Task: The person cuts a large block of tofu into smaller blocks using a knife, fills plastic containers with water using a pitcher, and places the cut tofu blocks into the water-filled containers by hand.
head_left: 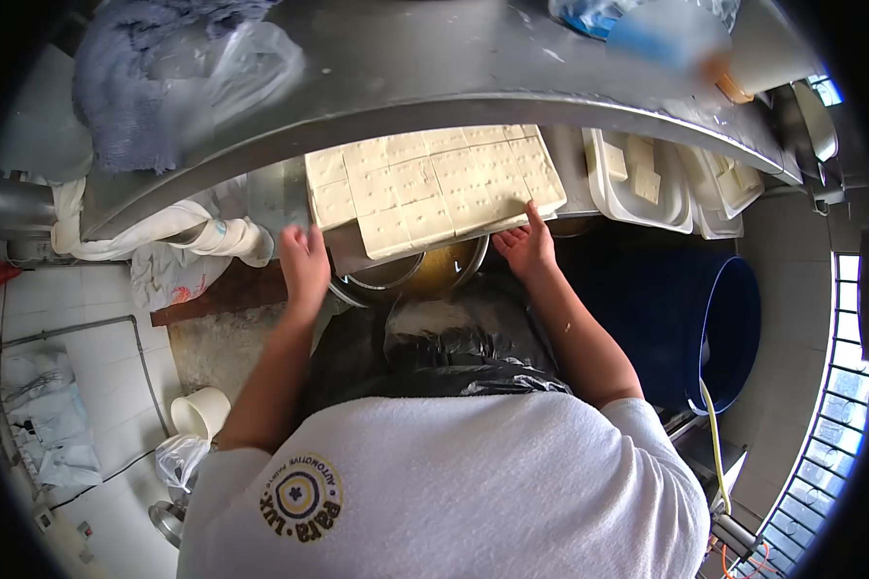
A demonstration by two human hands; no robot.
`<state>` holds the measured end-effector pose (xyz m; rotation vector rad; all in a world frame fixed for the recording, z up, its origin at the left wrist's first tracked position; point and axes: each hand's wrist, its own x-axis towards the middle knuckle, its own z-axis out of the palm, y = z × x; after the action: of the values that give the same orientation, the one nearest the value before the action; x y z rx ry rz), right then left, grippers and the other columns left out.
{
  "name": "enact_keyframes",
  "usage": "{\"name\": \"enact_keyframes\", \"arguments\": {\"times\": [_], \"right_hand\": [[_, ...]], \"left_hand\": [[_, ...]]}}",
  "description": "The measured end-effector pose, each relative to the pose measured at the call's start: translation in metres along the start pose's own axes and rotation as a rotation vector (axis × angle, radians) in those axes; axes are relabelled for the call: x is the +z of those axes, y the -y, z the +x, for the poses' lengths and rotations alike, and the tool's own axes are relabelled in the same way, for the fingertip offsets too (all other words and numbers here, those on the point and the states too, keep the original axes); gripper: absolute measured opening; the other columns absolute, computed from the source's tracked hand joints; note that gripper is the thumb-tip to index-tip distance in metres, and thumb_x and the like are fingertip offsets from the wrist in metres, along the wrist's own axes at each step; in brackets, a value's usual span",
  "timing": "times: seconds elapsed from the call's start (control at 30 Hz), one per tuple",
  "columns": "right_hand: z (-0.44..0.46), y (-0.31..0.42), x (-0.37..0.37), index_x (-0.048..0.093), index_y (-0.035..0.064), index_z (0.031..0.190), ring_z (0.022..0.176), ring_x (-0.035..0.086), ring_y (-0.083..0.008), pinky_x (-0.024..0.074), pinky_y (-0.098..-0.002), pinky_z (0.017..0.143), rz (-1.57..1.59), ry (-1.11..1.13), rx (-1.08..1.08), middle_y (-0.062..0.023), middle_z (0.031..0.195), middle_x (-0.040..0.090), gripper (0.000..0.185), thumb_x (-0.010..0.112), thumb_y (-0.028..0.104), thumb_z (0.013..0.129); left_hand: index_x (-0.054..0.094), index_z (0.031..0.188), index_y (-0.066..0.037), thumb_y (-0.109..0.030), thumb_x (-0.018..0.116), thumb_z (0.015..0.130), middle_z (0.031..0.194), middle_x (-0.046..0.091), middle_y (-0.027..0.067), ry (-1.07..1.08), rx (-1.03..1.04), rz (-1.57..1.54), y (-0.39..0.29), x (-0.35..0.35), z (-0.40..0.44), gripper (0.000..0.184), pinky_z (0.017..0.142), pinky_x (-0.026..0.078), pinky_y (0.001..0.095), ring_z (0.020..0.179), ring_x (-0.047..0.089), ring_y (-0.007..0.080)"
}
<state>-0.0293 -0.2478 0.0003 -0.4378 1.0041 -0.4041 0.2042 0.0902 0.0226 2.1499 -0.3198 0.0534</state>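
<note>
A large slab of pale tofu [434, 188], scored into blocks, lies on a metal surface beneath the steel shelf. One block's space at its front left corner is bare, showing the grey board or tray under it. My right hand [529, 246] is at the slab's front right edge, thumb on top near the edge and fingers lower down, gripping that edge. Beside the left front corner, my left hand [304, 265] is raised with thumb and fingers apart, holding nothing visible. Metal bowls [386, 275] sit below the slab's front edge.
White tubs [642, 183] with tofu pieces stand at the right. A blue barrel [729, 333] is at the lower right. The steel shelf [434, 82] overhangs the slab and carries a grey towel [130, 92] and plastic bags. Rolled white cloth [164, 227] lies at the left.
</note>
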Motion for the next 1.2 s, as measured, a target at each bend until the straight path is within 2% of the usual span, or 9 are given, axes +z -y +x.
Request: {"name": "enact_keyframes", "arguments": {"times": [0.1, 0.17, 0.4, 0.47, 0.6, 0.7, 0.77, 1.0, 1.2], "right_hand": [[-0.003, -0.002, 0.003, 0.037, 0.0061, 0.15, 0.116, 0.059, -0.0349, 0.0494, -0.0499, 0.098, -0.02, -0.048, -0.006, -0.0197, 0.134, 0.051, 0.083, 0.071, 0.056, 0.093], [-0.012, -0.007, 0.006, 0.038, 0.0001, 0.143, 0.118, 0.059, -0.0341, 0.0489, -0.0495, 0.102, -0.087, -0.059, -0.039, -0.0188, 0.131, 0.055, 0.085, 0.072, 0.059, 0.091], [-0.028, -0.013, 0.003, 0.046, 0.0008, 0.138, 0.116, 0.063, -0.0346, 0.0515, -0.0501, 0.099, -0.136, -0.01, -0.008, -0.0205, 0.127, 0.06, 0.076, 0.066, 0.059, 0.095], [-0.034, -0.01, 0.004, 0.046, 0.0012, 0.139, 0.114, 0.064, -0.0354, 0.0521, -0.0507, 0.098, -0.161, -0.009, 0.009, -0.0208, 0.126, 0.06, 0.075, 0.065, 0.06, 0.095], [-0.042, 0.003, -0.004, 0.047, 0.0039, 0.14, 0.104, 0.068, -0.037, 0.0553, -0.05, 0.09, -0.315, 0.015, 0.103, -0.02, 0.121, 0.063, 0.072, 0.062, 0.061, 0.098], [-0.048, 0.013, -0.008, 0.042, 0.0079, 0.146, 0.098, 0.069, -0.0334, 0.0569, -0.0456, 0.081, -0.488, 0.06, 0.131, -0.0197, 0.117, 0.062, 0.071, 0.06, 0.059, 0.1], [-0.048, 0.021, -0.018, 0.045, 0.0079, 0.143, 0.093, 0.069, -0.0312, 0.0573, -0.0438, 0.078, -0.512, 0.095, 0.149, -0.0178, 0.114, 0.062, 0.065, 0.06, 0.056, 0.101], [-0.063, 0.066, -0.046, 0.055, 0.0077, 0.122, 0.081, 0.068, -0.0177, 0.0568, -0.0321, 0.069, -0.75, 0.175, 0.145, -0.007, 0.102, 0.064, 0.037, 0.062, 0.04, 0.105], [-0.065, 0.092, -0.053, 0.061, 0.004, 0.122, 0.079, 0.065, -0.0132, 0.056, -0.0296, 0.067, -0.95, 0.34, 0.089, -0.0047, 0.097, 0.064, 0.034, 0.063, 0.034, 0.105]], "left_hand": [[0.056, 0.116, 0.004, -0.03, 0.061, 0.104, 0.096, 0.069, 0.0148, 0.13, -0.043, 0.072, 0.039, -0.004, -0.031, 0.036, 0.083, 0.055, 0.0358, 0.094, 0.069, 0.0219], [0.058, 0.114, 0.004, -0.027, 0.062, 0.104, 0.097, 0.068, 0.0133, 0.532, -0.819, -0.476, 0.022, -0.009, -0.034, 0.033, 0.071, 0.058, 0.0348, 0.08, 0.069, 0.0187], [0.062, 0.115, 0.003, -0.028, 0.068, 0.099, 0.099, 0.067, 0.0125, 0.371, -0.444, -0.125, 0.037, 0.004, -0.03, 0.036, 0.068, 0.057, 0.0376, 0.074, 0.065, 0.0221], [0.061, 0.119, 0.005, -0.034, 0.07, 0.097, 0.108, 0.065, 0.0199, 0.021, 0.157, 0.211, 0.005, -0.001, -0.032, 0.045, 0.086, 0.054, 0.0511, 0.094, 0.064, 0.0333], [0.055, 0.127, 0.008, -0.047, 0.073, 0.092, 0.135, 0.058, 0.0284, 0.143, 0.224, 0.505, -0.016, 0.042, -0.045, 0.068, 0.106, 0.039, 0.0614, 0.128, 0.052, 0.0469], [0.05, 0.136, 0.008, -0.055, 0.07, 0.093, 0.143, 0.053, 0.0289, 0.359, -0.059, 0.546, -0.055, 0.06, -0.047, 0.079, 0.11, 0.037, 0.0613, 0.136, 0.048, 0.045], [0.047, 0.14, 0.004, -0.059, 0.07, 0.091, 0.143, 0.053, 0.0247, 0.558, -0.415, -0.407, -0.075, 0.058, -0.042, 0.083, 0.103, 0.041, 0.0598, 0.13, 0.052, 0.0382], [0.057, 0.139, -0.016, -0.055, 0.074, 0.088, 0.136, 0.063, 0.0074, 0.506, -1.208, -0.693, -0.076, 0.045, 0.008, 0.066, 0.101, 0.034, 0.0567, 0.129, 0.051, 0.032], [0.061, 0.13, -0.005, -0.027, 0.084, 0.085, 0.119, 0.069, 0.0092, 0.453, -0.646, -0.604, -0.074, 0.065, -0.026, 0.055, 0.089, 0.053, 0.0396, 0.11, 0.066, 0.0226]]}}
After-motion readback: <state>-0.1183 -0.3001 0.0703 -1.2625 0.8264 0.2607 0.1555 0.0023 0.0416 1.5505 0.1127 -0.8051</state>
